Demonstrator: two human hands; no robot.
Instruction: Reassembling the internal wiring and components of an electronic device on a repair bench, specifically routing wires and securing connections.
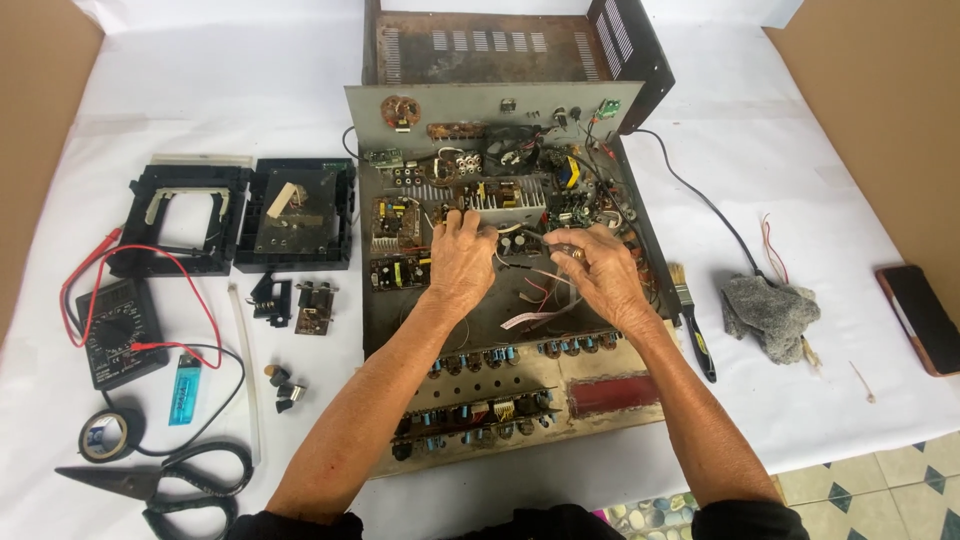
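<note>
While my left hand (460, 262) presses on the open amplifier chassis (505, 300), my right hand's (600, 272) fingers pinch its loose wires (540, 285). I judge I'm tracing wiring; next needs gentle pulling.

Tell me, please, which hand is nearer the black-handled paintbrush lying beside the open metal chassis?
The right hand: it sits just left of the black-handled paintbrush. The left hand is farther left, over the green circuit boards.

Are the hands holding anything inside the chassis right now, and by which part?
Both hands, left and right, are down among the wires in the chassis; which wire, and where gripped, cannot be told.
</note>
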